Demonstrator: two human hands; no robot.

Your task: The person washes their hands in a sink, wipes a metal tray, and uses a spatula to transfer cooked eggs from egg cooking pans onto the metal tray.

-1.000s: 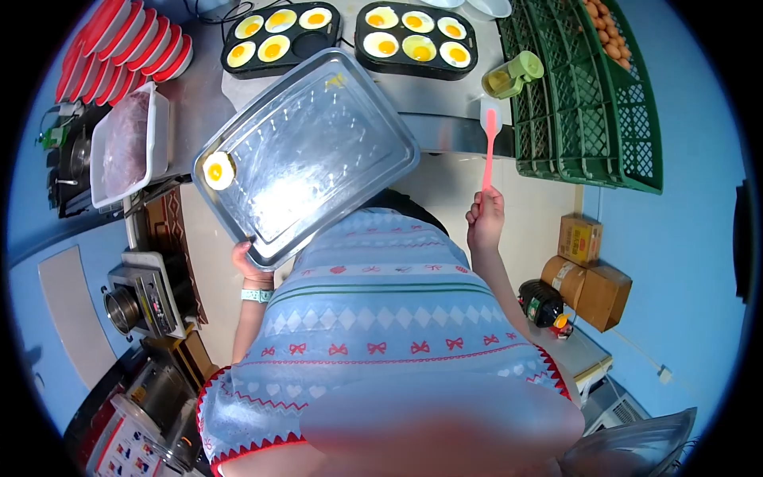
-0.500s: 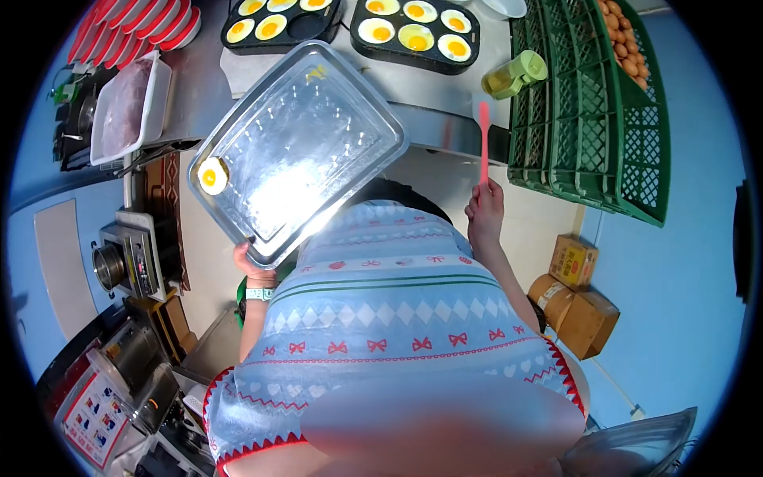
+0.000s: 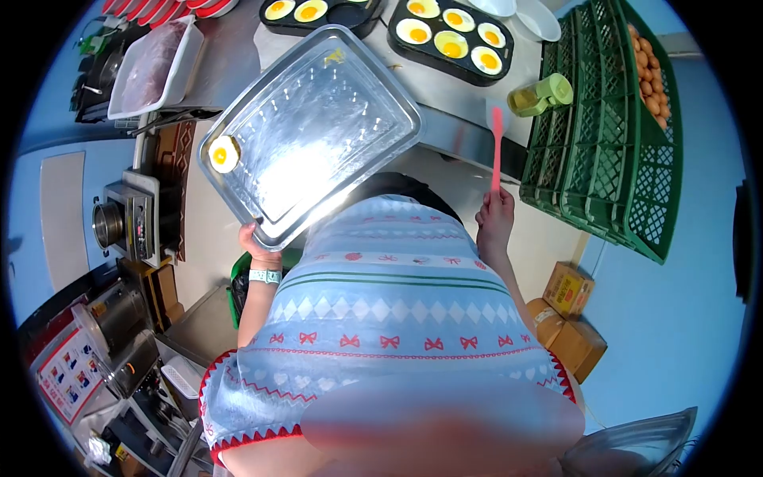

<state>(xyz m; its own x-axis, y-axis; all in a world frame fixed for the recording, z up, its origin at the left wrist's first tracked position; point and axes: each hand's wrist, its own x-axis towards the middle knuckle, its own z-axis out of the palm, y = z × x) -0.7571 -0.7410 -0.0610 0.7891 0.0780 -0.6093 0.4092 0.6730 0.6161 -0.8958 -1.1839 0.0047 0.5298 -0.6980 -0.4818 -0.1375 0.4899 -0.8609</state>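
My left hand (image 3: 261,245) grips the near left corner of a shiny metal tray (image 3: 318,127), held tilted in front of my apron. One fried egg (image 3: 224,154) lies near the tray's left edge, and a yellow smear shows by its far corner. In my right hand (image 3: 496,218) is a pink spatula (image 3: 497,147), its blade pointing away from me. Beyond the tray, a black egg pan (image 3: 451,40) on the counter holds several eggs. Another egg pan (image 3: 322,14), partly cut off by the frame, stands left of it.
An oil bottle (image 3: 540,95) stands beside green crates (image 3: 604,135) at the right, with brown eggs (image 3: 652,75) in one. A white tub (image 3: 151,67) sits at the left of the counter. Cardboard boxes (image 3: 574,346) are on the lower right.
The view has turned, so the counter, pans and crates have shifted in the frame. Both hands keep their hold on the tray and the spatula, and the egg stays at the tray's left edge.
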